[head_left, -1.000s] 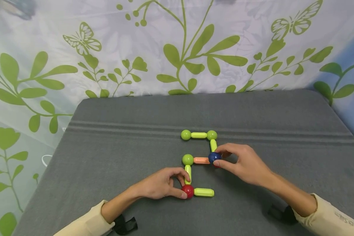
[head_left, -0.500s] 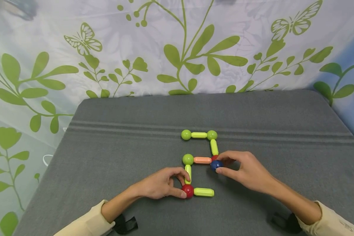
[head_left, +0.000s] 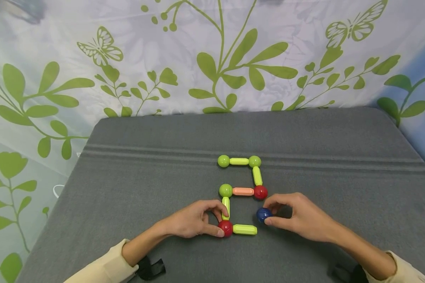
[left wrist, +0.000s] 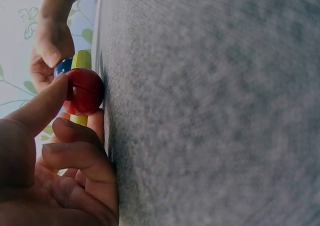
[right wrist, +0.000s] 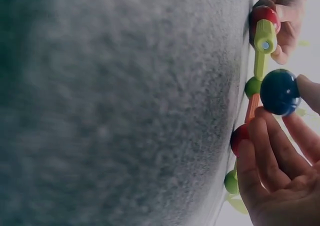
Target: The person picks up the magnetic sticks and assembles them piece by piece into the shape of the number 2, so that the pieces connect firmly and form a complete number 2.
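My right hand [head_left: 299, 218] pinches a blue ball [head_left: 263, 215] between thumb and fingertips; the right wrist view shows the same blue ball [right wrist: 280, 92]. Near the front, my left hand [head_left: 196, 220] grips a red ball [head_left: 225, 228], its fingers along the yellow-green rod [head_left: 226, 206] above. From that ball a second yellow-green rod [head_left: 245, 229] points right, its far end bare and a little apart from the blue ball. The upright rod meets a green ball [head_left: 226, 190], which an orange rod [head_left: 243, 191] joins to another red ball [head_left: 260, 192].
Beyond that red ball, a yellow-green rod [head_left: 257, 175] runs up to a green ball [head_left: 255, 161]. Another rod [head_left: 239, 161] leads left to a further green ball [head_left: 223, 161]. All lie on a grey cloth-covered table [head_left: 156, 157] before a leaf-patterned curtain [head_left: 177, 51].
My right hand has carried the blue ball toward me, away from the red ball at the orange rod's end, which is now uncovered. My left hand stays in place.
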Motion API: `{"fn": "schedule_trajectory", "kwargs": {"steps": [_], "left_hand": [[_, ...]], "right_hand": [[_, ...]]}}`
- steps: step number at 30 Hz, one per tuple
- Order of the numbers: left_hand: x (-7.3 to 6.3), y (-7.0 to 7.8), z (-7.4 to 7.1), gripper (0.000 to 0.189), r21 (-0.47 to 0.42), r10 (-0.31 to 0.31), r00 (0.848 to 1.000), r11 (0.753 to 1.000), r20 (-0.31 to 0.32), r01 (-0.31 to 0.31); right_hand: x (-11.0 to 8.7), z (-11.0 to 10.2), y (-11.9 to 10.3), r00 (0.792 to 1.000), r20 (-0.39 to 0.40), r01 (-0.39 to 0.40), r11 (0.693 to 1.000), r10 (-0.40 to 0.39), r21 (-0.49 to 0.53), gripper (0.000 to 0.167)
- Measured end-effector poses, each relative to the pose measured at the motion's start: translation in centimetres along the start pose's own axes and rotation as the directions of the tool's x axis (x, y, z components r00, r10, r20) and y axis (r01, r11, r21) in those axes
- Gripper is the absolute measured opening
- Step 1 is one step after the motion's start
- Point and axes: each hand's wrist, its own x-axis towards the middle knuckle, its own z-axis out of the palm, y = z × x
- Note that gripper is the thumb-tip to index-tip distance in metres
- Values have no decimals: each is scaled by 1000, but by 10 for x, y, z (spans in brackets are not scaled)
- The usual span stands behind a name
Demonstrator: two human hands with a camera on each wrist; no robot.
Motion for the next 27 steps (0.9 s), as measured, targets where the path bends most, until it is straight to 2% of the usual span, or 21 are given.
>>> {"fn": "schedule_trajectory", "kwargs": {"steps": [11,27], "left_hand": [[0,-2,0,33,-21,21,1000,1000,0,-21],[-1,-3,1,33,-19,11,1000,1000,0,-11]], "right_hand": [[-5,3,0,985,159,56,998,-62,42,18],[-6,5,1,983,172,54,998,-58,31,18]]}}
